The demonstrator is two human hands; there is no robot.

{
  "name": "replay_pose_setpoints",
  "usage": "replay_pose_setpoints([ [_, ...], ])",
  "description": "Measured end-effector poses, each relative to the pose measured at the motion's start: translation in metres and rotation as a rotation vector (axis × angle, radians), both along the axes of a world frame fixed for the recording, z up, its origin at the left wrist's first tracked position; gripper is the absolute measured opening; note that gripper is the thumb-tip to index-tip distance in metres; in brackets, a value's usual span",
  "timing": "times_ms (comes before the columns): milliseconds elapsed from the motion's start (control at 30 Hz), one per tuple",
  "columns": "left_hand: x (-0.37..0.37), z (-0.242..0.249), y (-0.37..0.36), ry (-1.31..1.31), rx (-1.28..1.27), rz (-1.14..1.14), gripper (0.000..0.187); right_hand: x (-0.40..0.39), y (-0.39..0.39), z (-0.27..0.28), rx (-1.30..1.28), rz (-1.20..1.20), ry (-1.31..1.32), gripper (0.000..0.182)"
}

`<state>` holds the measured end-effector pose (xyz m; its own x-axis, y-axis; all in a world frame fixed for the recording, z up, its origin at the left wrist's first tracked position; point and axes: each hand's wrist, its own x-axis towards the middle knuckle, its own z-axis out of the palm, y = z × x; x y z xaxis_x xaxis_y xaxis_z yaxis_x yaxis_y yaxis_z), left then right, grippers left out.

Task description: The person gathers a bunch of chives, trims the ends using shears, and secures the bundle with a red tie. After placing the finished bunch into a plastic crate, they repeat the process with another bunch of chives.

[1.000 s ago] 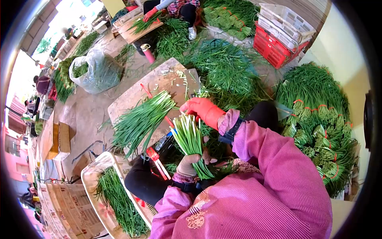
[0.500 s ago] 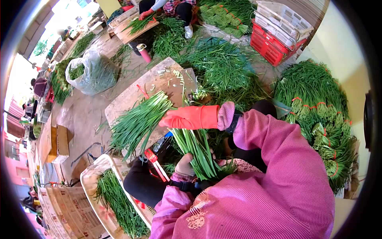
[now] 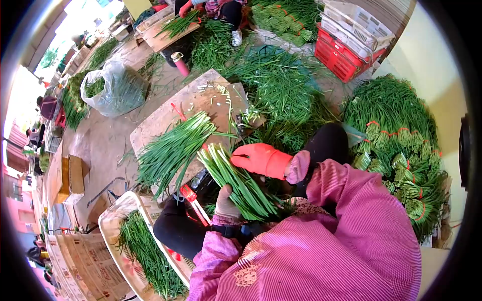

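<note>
My left hand [image 3: 227, 204], in a pale glove, is closed around a bundle of green stalks [image 3: 241, 188] above my lap. The bundle's pale ends point up and to the left. My right hand [image 3: 258, 159], in an orange glove, is beside those pale ends, its fingers bent and a little apart from the thumb, with nothing visible between them. Another bunch of green stalks [image 3: 175, 148] lies loose on the wooden board [image 3: 203, 103], with a red tie and pale trimmings near it. Red and white ties [image 3: 193, 199] hang below the board.
A white crate [image 3: 113, 223] with greens stands at the lower left. Beyond the board are a heap of loose greens [image 3: 281, 85], a plastic bag [image 3: 118, 88] and a pink bottle [image 3: 181, 65]. Tied bundles [image 3: 396, 135] are stacked at right, near a red crate [image 3: 336, 55]. Another person handles greens.
My right hand has moved back from the bunch on the board to the held bundle's pale ends. The held bundle has shifted up and left. The other person's gloved hand has moved up.
</note>
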<state>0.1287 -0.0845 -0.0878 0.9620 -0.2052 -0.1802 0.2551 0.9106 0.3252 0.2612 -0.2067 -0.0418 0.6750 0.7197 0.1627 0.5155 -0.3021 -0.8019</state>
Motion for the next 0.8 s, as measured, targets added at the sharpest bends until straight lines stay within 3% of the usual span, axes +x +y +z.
replay_pose_setpoints([
  [100, 0.0, -0.021, 0.011, 0.043, 0.028, 0.063, 0.068, -0.001, 0.015, -0.015, -0.132, -0.047, -0.032, 0.03],
  [167, 0.007, -0.018, 0.011, 0.043, 0.165, 0.149, 0.067, 0.002, 0.021, -0.015, -0.096, -0.072, -0.301, 0.029],
  [200, 0.012, -0.025, 0.018, -0.006, 0.169, 0.09, 0.067, 0.005, 0.026, -0.014, -0.098, -0.074, -0.299, 0.029],
  [267, 0.026, -0.013, 0.015, 0.086, 0.214, 0.221, 0.07, 0.013, 0.037, -0.01, 0.107, -0.133, -0.41, 0.03],
  [300, 0.032, 0.01, 0.009, 0.047, 0.195, 0.282, 0.07, 0.015, 0.04, -0.008, 0.184, -0.123, -0.198, 0.032],
  [333, 0.039, -0.004, 0.02, 0.055, 0.162, 0.27, 0.071, 0.018, 0.041, -0.005, 0.182, -0.124, -0.2, 0.032],
  [400, 0.048, 0.016, 0.025, -0.016, 0.19, 0.29, 0.071, 0.02, 0.042, 0.005, 0.236, 0.05, -0.087, 0.034],
  [433, 0.053, 0.011, 0.03, 0.025, 0.162, 0.307, 0.07, 0.023, 0.048, -0.016, 0.177, 0.117, -0.206, 0.039],
  [467, 0.054, 0.021, 0.029, 0.035, 0.152, 0.322, 0.061, 0.021, 0.048, -0.008, 0.156, 0.158, -0.266, 0.043],
  [533, 0.06, 0.022, 0.033, 0.013, 0.112, 0.274, 0.061, 0.023, 0.047, 0.003, -0.006, 0.151, -0.561, 0.049],
  [567, 0.064, 0.024, 0.033, 0.012, 0.112, 0.272, 0.061, 0.027, 0.049, 0.006, -0.007, 0.149, -0.563, 0.049],
  [633, 0.069, 0.03, 0.032, 0.08, 0.273, 0.357, 0.059, 0.029, 0.052, 0.008, -0.247, 0.093, -0.795, 0.055],
  [667, 0.072, 0.031, 0.035, 0.078, 0.274, 0.356, 0.059, 0.029, 0.052, 0.006, -0.247, 0.091, -0.798, 0.055],
  [733, 0.077, 0.029, 0.049, 0.162, 0.103, 0.378, 0.047, 0.025, 0.054, -0.004, -0.05, 0.124, -0.201, 0.058],
  [767, 0.087, -0.003, 0.069, 0.095, 0.054, 0.575, 0.031, 0.022, 0.046, -0.003, 0.081, 0.197, 0.07, 0.061],
  [800, 0.083, 0.01, 0.075, 0.044, 0.012, 0.566, 0.022, 0.016, 0.037, -0.008, 0.066, 0.217, 0.109, 0.066],
])
